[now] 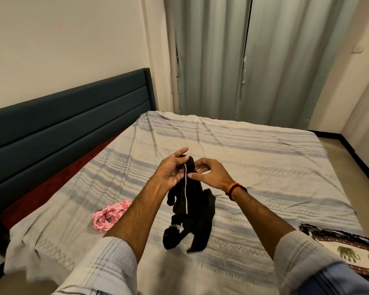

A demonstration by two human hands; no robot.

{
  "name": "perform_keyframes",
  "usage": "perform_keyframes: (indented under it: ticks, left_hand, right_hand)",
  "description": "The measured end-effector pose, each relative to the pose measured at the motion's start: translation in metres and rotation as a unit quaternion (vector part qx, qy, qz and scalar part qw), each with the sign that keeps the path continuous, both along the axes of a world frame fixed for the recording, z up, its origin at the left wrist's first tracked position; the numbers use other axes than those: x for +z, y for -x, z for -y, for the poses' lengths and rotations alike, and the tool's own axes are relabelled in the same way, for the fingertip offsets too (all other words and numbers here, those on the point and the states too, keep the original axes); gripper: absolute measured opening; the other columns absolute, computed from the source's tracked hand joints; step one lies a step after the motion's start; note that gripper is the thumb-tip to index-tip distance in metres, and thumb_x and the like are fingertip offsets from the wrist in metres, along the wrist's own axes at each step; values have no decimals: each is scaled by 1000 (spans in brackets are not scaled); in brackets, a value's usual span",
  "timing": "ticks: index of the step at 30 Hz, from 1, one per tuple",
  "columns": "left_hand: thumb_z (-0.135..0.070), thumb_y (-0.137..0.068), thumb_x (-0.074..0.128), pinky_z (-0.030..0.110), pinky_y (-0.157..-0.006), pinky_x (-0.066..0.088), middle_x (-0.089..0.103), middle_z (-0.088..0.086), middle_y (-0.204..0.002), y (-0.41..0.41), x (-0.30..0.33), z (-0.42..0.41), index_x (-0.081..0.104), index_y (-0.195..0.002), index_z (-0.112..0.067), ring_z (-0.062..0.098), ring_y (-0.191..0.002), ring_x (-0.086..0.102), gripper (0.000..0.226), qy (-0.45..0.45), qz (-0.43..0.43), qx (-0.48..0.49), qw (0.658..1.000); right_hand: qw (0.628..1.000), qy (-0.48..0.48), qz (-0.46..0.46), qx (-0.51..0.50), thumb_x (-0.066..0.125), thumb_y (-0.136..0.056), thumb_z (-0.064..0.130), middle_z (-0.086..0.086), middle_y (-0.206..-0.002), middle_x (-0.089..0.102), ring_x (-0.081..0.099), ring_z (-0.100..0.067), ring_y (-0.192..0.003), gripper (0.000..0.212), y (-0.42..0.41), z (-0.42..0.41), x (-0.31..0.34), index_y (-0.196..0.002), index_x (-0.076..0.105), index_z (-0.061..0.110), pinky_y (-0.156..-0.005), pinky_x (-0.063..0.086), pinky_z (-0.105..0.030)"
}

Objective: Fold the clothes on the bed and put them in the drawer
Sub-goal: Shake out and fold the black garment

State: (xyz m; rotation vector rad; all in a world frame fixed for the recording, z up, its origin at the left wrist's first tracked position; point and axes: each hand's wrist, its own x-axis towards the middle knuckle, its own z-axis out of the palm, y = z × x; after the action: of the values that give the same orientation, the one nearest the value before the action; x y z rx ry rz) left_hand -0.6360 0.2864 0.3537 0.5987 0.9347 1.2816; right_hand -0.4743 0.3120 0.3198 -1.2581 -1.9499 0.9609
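A black garment (192,211) with a thin white stripe hangs over the bed (264,158), held up at its top end by both hands. My left hand (172,169) grips the upper edge from the left, index finger stretched out. My right hand (209,173) pinches the same edge from the right. The garment's lower end touches the striped bedspread. A crumpled pink patterned cloth (110,216) lies on the bed to the left. A cloth with elephant prints (349,254) lies at the bed's right edge. No drawer is in view.
A dark padded headboard (68,116) runs along the left. Grey-green curtains (243,60) hang behind the bed. Beige floor (362,167) shows to the right of the bed.
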Motion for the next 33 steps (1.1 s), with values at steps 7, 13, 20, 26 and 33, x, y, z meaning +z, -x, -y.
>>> perform_keyframes:
  ticks: [7,13,20,26,33]
  left_hand:
    - [11,-92,50,33,-99,49,57,19,-117,4,6,-3,56,-132,-3,29,-122,56,43,-36,19,42,998]
    - [15,-81,67,33,-90,56,63,19,-119,8,1,1,49,-130,-10,27,-108,64,58,-74,-95,66,990]
    - [-21,-47,98,27,-84,52,54,0,-112,7,-13,7,45,-116,-16,16,-101,56,87,-124,-489,13,863]
    - [-9,-69,76,37,-82,57,58,-2,-101,-2,-25,8,42,-113,-19,18,-94,62,57,-165,-585,50,793]
    - [-7,-81,66,25,-76,53,66,-4,-85,4,1,-8,66,-94,-14,13,-83,63,15,-154,-550,154,806]
  right_hand:
    - [995,-45,13,-84,83,-76,30,8,-90,67,63,-9,-82,36,25,3,14,-106,68,17,-64,42,-5]
    - [981,7,-66,-183,67,-89,24,7,-53,46,42,-10,-53,39,32,-18,36,-55,49,19,-51,31,-21]
    - [917,140,-286,-239,64,-90,12,3,-53,40,40,-18,-56,42,46,-31,40,-55,40,19,-55,35,-31]
    - [872,187,-402,-208,57,-95,1,-6,-77,57,60,-21,-83,19,50,-35,46,-77,55,8,-79,53,-33]
    - [982,-57,-88,-159,79,-81,32,5,-109,62,61,-13,-96,35,23,-20,49,-109,65,16,-76,48,-18]
